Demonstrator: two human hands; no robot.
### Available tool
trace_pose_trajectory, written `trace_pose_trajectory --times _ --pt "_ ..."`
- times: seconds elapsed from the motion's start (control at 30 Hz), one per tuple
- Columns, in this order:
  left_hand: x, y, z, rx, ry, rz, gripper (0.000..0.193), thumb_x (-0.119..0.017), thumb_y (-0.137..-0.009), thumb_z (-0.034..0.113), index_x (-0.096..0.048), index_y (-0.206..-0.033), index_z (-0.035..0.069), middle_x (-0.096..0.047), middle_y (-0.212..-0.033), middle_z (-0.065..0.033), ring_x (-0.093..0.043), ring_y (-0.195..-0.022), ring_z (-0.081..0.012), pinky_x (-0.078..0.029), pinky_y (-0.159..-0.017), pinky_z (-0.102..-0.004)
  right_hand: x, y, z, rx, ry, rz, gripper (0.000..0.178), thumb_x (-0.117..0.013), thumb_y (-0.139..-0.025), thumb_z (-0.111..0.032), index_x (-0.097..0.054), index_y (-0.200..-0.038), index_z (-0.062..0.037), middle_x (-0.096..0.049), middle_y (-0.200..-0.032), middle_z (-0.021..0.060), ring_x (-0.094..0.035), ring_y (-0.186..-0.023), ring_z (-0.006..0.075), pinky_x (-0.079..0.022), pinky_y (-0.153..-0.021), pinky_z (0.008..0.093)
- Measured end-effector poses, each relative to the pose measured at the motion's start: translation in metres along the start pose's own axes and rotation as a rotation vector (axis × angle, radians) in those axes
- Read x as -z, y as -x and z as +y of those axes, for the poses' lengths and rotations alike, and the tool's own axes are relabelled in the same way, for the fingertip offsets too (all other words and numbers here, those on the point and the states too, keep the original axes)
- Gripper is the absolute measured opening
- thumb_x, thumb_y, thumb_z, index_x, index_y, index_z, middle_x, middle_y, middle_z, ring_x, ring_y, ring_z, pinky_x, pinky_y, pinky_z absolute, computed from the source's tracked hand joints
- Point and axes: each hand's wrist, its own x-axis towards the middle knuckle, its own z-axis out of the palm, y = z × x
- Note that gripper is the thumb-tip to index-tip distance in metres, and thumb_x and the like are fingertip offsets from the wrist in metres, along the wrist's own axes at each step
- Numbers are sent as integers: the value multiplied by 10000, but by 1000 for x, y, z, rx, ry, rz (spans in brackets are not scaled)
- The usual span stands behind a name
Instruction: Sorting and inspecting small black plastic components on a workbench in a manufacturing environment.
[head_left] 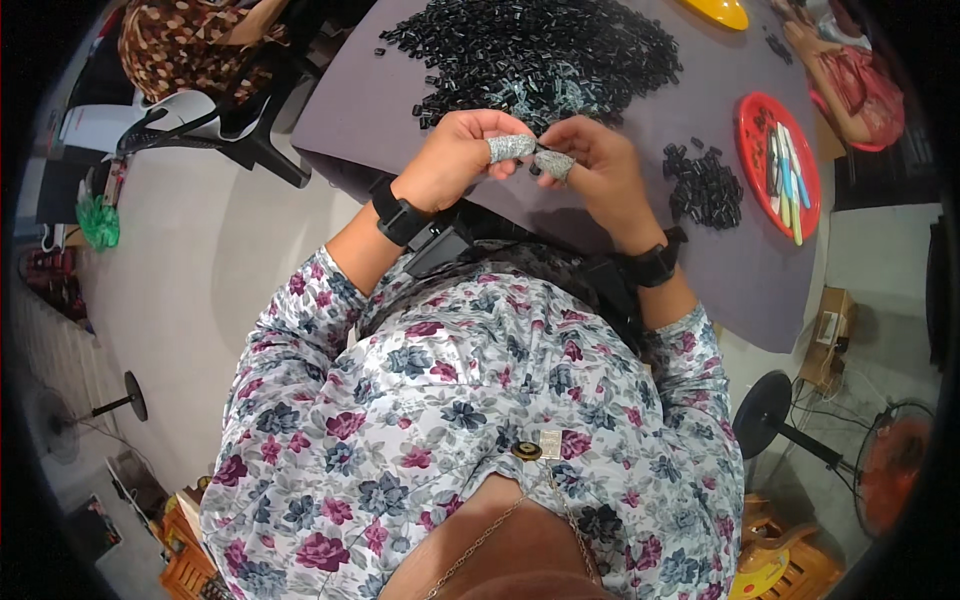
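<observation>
My left hand [463, 155] and my right hand [603, 170] meet over the near edge of the table, fingers closed in a pinch. Between their fingertips is a small black plastic piece [543, 148], mostly hidden by the thumbs. Greyish-white wrapping covers both thumbs. Just beyond my hands spreads a large heap of small black plastic pieces [540, 50], with a paler, shiny patch at its near side. To the right of my right hand lies a smaller pile of similar black pieces [703, 187].
The table [640, 225] has a greyish-purple top. At its right stands a red plate [752, 125] holding several knife-like tools with coloured handles [788, 180]. A yellow dish [722, 10] sits at the far edge. Other people are seated far left and far right. A dark chair [265, 140] stands left.
</observation>
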Motion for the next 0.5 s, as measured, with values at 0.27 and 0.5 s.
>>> trace_pose_trajectory --times 0.27,0.5 --pt "2 -2 0 18 -13 -13 154 -663 -969 41 -722 -1107 10 -728 -963 -37 -644 -729 -46 -539 -672 -182 0 5 -2 -10 20 -42 374 -551 -856 104 -657 -1196 -14 -665 -927 36 -670 -826 99 -595 -740 251" --pt "-1 -1 3 23 14 -78 363 -576 -942 -81 -633 -1289 11 -735 -1007 -22 -662 -774 -36 -551 -700 -155 2 11 17 83 219 -60 443 -611 -808 120 -658 -1221 -33 -641 -920 11 -627 -801 75 -522 -676 241"
